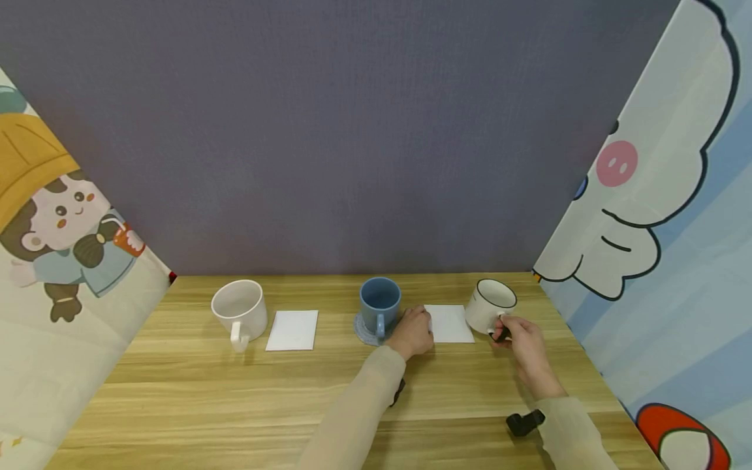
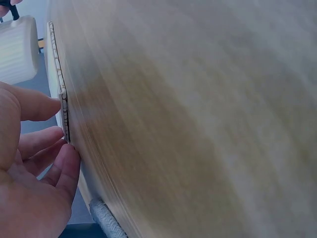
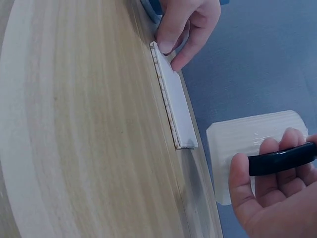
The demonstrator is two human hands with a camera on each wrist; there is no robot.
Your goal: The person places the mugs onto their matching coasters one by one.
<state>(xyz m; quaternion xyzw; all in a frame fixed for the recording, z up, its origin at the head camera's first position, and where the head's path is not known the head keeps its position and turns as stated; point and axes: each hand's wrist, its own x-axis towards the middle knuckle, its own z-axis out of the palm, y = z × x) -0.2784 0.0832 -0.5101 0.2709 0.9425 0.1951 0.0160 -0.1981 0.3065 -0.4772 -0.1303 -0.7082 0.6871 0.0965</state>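
At the left edge of a white square coaster point(image 1: 452, 324), my left hand point(image 1: 414, 331) holds it with bent fingertips point(image 2: 49, 108). The coaster lies on the table, its layered edge showing in the right wrist view. My right hand point(image 1: 525, 343) grips the black handle point(image 3: 280, 159) of a white mug point(image 1: 486, 310) with a dark rim. This mug is just right of the coaster; whether its base touches the table I cannot tell. Beside my left hand, a blue mug point(image 1: 378, 301) stands on a round grey-blue coaster point(image 1: 361, 331).
Farther left, another white mug point(image 1: 249, 305) stands on the wooden table point(image 1: 235, 405), its handle toward me. Next to it lies a second white square coaster point(image 1: 292, 330). A grey panel point(image 1: 352, 143) rises behind the table, with printed cloths on both sides.
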